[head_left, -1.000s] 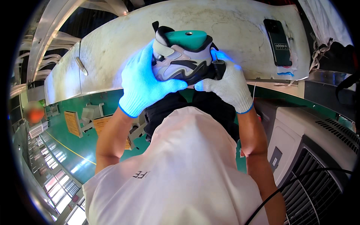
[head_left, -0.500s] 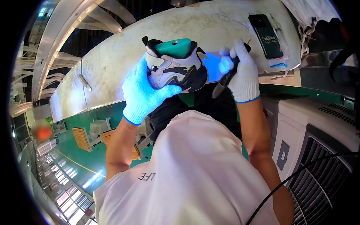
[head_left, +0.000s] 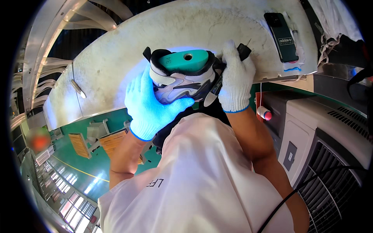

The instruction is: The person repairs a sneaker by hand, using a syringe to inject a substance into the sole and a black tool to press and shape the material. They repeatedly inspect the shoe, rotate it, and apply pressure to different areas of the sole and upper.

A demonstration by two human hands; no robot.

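A grey, white and black sneaker (head_left: 182,82) sits on a teal shoe last (head_left: 186,60), held just above the edge of a white worktable (head_left: 116,58). My left hand (head_left: 149,105), in a glove glowing blue, cups the sneaker's side and sole from the left. At the shoe's right end, my right hand (head_left: 236,81), in a white glove, is closed around a dark tool (head_left: 244,49). The tool's top sticks out above the fist. Its lower end lies against the shoe, partly hidden.
A dark phone (head_left: 281,35) lies on the table's far right, with a blue mark under it. Right of my arm stand a grey machine housing (head_left: 330,128) with a vent grille and a red button (head_left: 266,115). A green floor with wooden pallets (head_left: 112,141) lies below.
The sneaker has come lower and nearer the table edge. My right hand, with the dark tool, has closed in on the shoe's right end. My left hand keeps its hold.
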